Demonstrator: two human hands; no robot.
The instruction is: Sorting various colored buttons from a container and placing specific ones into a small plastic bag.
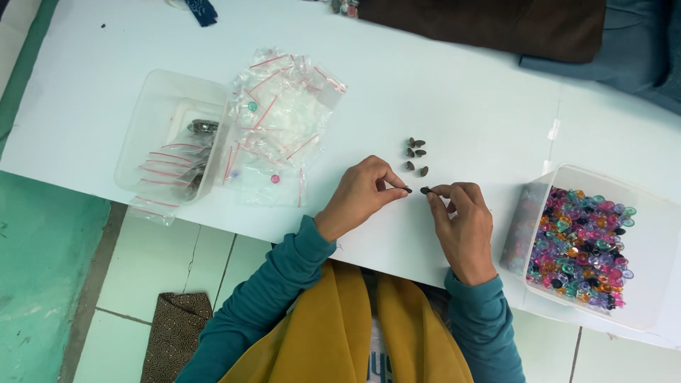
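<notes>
head view: left hand (pixel 362 195) and right hand (pixel 461 220) each pinch a dark bead (pixel 425 190); a loose pinch could drop one among the pile (pixel 416 154) at 12 o'clock.

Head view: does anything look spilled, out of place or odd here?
One thing stands out: the pile of small clear bags lies loose, overhanging the rim of the clear tub. A green bead and a pink bead sit among them.
</notes>
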